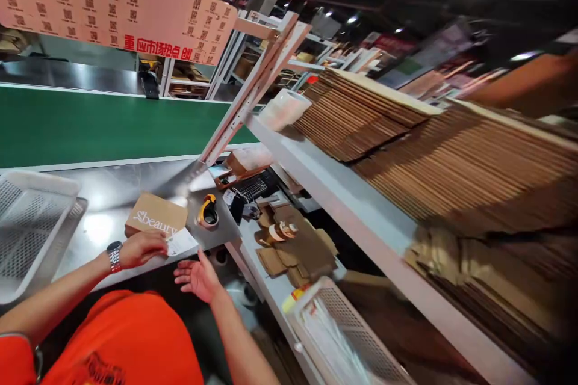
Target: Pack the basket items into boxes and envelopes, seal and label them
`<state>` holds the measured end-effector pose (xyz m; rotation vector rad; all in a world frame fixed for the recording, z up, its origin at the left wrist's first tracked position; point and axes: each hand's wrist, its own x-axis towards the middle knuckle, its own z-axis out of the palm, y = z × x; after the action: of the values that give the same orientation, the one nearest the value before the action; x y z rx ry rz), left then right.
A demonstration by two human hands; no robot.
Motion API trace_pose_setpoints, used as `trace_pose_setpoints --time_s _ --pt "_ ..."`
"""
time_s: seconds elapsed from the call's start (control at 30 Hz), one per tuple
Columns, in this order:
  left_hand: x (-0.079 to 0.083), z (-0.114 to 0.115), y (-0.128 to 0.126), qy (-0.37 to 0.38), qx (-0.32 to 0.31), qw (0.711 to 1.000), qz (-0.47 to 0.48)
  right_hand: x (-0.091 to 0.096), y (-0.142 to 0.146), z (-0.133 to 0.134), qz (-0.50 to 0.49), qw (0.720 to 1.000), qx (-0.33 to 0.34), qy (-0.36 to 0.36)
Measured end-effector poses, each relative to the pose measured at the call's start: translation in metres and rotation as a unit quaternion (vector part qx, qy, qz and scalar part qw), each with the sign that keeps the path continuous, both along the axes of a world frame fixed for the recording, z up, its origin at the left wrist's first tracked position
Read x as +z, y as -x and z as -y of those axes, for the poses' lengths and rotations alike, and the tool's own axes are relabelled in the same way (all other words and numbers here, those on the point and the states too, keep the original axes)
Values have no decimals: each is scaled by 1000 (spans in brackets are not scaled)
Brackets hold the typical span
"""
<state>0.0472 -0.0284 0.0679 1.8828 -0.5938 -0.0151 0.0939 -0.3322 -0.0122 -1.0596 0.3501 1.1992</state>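
My left hand (142,248), with a metal watch (114,255) on its wrist, is at the front edge of the steel table. Its fingers are closed on the end of a white paper slip (184,243). Just behind the slip lies a brown cardboard box (158,212) with white "beauty" lettering, its near side partly covered by my hand and the slip. My right hand (201,278) is held palm up off the table's edge, fingers apart, with nothing in it. To the right of the box sits a yellow tape dispenser (208,212).
A white perforated basket (31,228) stands at left, and a green conveyor belt (99,126) runs behind the table. On my right, a shelf (325,177) carries stacked flat cardboard (474,162); below are a keyboard (257,186), an unfolded carton (311,246) and another basket (356,325).
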Motion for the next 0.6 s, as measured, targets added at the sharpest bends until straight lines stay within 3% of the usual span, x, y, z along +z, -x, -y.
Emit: trace_pose_setpoints --time_s 0.13,0.3,0.43,0.6 --pt "-1 -16 -10 1 -40 999 3 2 -18 -22 22 998 -52 8" --pt "-7 -33 -27 -11 -85 996 -9 7 -33 -40 47 998 -42 20" --pt "-13 -42 -37 -37 -119 992 -1 2 -38 -52 141 985 -24 91" --pt "-25 -55 -47 7 -102 995 -3 -6 -44 -61 230 959 -42 159"
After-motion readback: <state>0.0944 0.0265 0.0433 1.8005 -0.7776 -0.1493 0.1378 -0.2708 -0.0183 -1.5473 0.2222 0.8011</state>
